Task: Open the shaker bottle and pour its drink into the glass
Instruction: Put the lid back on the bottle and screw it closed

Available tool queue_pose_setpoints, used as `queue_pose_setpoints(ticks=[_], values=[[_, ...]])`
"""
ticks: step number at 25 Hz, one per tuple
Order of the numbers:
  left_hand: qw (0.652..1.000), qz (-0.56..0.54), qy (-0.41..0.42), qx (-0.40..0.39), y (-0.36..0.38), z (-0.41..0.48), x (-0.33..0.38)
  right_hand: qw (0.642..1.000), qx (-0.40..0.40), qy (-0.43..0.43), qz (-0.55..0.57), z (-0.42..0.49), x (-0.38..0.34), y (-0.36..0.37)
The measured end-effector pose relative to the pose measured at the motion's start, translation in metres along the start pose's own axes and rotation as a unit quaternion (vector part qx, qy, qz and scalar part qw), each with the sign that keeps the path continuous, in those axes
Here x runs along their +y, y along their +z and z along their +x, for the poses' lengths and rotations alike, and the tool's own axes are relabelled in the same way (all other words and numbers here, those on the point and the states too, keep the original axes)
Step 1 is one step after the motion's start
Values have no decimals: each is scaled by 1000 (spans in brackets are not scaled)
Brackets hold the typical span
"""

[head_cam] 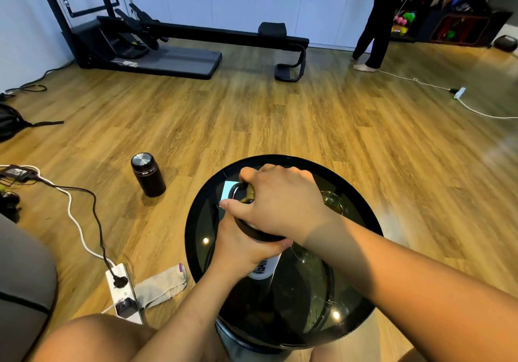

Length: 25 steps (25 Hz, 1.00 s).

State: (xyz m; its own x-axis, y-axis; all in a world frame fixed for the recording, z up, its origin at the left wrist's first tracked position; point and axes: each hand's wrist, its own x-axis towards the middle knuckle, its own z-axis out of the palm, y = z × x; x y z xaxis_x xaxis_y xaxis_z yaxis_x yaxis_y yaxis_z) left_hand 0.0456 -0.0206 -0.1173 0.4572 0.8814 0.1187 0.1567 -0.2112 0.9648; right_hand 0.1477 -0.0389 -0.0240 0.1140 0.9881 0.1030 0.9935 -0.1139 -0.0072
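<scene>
Shaker bottle [262, 270] stands upright on the round black glass table [196, 238], both hands on it. Left hand [242, 245] wraps closed around the white body just under the lid, fingers curled to the right side. Right hand [283, 202] sits on top, clamped over the black lid [246, 228] — thumb on the near-left edge, fingers over the far side by the carry loop [234, 189]. Just right of the hands, partly hidden behind the right wrist, the glass [335, 203] rests on the same tabletop. Farther out on the wooden floor [280, 115], a dark flask [148, 175] stands to the left, a power strip [123, 291] and grey cloth [161, 286] nearer — exercise equipment [179, 42] along the far wall.
</scene>
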Motion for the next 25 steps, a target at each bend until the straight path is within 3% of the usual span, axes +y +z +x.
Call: queue_pose_setpoints(ticks=[25], values=[[999,-13,26,-14,3,3,-9,1000,-4,25,-9,-1,-5,-2]])
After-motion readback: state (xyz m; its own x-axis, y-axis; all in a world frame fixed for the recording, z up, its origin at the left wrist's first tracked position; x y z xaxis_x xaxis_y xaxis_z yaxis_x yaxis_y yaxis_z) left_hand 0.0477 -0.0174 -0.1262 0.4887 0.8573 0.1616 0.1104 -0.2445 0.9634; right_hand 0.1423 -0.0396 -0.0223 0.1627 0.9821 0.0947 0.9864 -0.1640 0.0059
